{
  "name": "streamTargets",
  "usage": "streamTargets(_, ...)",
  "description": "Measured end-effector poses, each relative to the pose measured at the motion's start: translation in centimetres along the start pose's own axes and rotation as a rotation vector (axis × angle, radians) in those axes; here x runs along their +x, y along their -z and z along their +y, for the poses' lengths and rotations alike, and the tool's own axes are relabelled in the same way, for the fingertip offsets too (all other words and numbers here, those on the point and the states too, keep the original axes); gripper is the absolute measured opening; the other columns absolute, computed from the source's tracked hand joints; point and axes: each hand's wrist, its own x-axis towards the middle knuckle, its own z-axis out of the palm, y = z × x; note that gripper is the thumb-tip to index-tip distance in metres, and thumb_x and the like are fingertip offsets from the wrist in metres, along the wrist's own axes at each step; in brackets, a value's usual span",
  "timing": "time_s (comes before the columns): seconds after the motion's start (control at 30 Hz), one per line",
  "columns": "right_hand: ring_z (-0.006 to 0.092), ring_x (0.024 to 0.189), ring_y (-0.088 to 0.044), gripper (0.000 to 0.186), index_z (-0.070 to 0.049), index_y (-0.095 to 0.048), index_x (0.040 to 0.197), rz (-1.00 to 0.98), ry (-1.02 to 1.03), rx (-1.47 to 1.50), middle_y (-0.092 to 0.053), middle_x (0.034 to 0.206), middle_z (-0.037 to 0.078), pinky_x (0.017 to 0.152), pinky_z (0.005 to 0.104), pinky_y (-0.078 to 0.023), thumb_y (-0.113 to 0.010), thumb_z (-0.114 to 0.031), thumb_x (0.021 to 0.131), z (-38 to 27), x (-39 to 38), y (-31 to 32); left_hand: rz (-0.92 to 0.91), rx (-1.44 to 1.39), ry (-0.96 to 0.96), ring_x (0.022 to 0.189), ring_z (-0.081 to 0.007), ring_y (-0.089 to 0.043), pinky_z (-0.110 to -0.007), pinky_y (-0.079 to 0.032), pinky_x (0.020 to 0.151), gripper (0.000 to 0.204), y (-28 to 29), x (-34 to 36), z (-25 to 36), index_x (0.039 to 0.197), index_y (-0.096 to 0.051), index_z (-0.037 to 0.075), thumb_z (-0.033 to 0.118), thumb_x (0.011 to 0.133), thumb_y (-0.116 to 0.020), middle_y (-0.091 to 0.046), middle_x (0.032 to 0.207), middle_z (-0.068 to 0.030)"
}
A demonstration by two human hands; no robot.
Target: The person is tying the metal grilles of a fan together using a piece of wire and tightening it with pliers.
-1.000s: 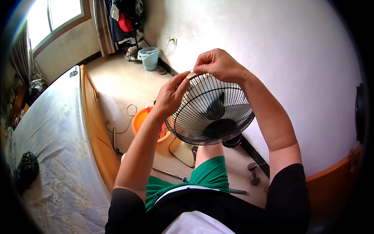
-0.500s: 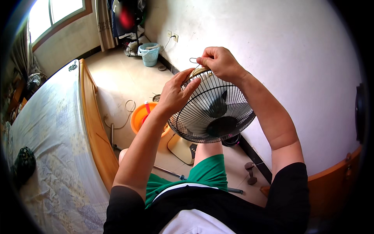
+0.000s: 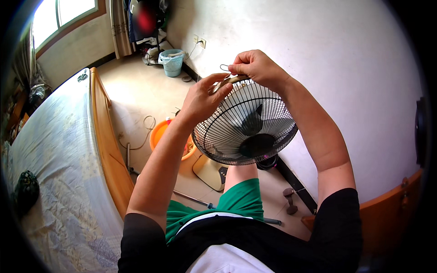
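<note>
A fan head with a round black wire grille [image 3: 227, 144] is in front of me above my knees, its blades [image 3: 251, 122] showing through the bars. My left hand [image 3: 203, 101] is closed on the upper left of the rim, thumb on the near side, fingertips at a pale band [image 3: 240, 78] along the edge. At the top of the rim, my right hand [image 3: 261, 70] pinches a thin bent wire [image 3: 224, 67], whose looped end sticks out to the left of the fingertips. The fingers partly hide where the wire meets the rim.
Below lie an orange basin [image 3: 157, 136], a beige fan base [image 3: 207, 175], a metal pole [image 3: 193, 199] and a dumbbell [image 3: 290, 201]. The bed [image 3: 68, 154] runs along the left, the white wall [image 3: 355, 73] along the right. A blue bucket [image 3: 173, 66] stands farther off.
The fan head has tilted slightly and shifted a little left. Both hands have moved slightly up and left, keeping their holds on the rim and the wire.
</note>
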Motion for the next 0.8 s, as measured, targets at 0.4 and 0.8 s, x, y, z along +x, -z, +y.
streamTargets(0.4,0.0121,0.062,-0.053,0.025,0.004,-0.068,0.077,0.045,0.015,0.001,-0.060,0.066,0.006,0.057,0.0299,-0.044,-0.064,-0.018,0.089,-0.3,0.8,-1.4,0.026,-0.106,0.137,0.091,-0.0135,-0.066,-0.029,-0.052,0.085,0.037,-0.4,1.8,0.5,0.110,-0.071,-0.003,0.026,0.089,-0.075,-0.073,0.096,-0.0101)
streamTargets(0.8,0.0072,0.066,-0.056,0.020,-0.003,-0.065,0.082,0.021,-0.020,0.084,-0.063,0.073,0.002,0.061,0.0222,-0.048,-0.063,-0.017,0.096,-0.3,1.3,-1.4,0.008,-0.117,0.111,0.089,-0.0164,-0.065,-0.031,-0.052,0.083,0.038,-0.2,1.8,0.8,0.111,-0.070,-0.002,0.028,0.089,-0.075,-0.071,0.096,-0.0122)
